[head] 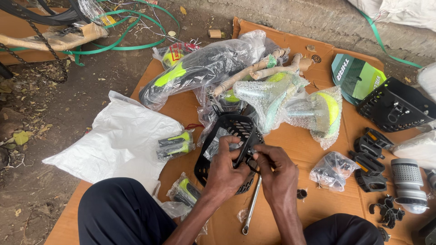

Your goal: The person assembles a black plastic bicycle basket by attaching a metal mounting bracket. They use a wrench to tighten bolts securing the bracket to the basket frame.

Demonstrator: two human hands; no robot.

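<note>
A black plastic slotted basket-like part (227, 136) rests on the cardboard sheet (299, 145) in front of my knees. My left hand (225, 168) grips its near edge, fingers curled over the rim. My right hand (272, 165) pinches a small dark fastener at the same rim, touching the left hand's fingertips. A silver spanner (251, 206) lies on the cardboard just below both hands.
Wrapped bicycle parts lie around: a black and yellow mudguard (200, 68), bubble-wrapped parts (313, 111), grips in plastic (175, 144), black pedals (370, 159), a second black basket (395, 106), a silver bottle (408, 181). A white sack (118, 140) lies left on dirt.
</note>
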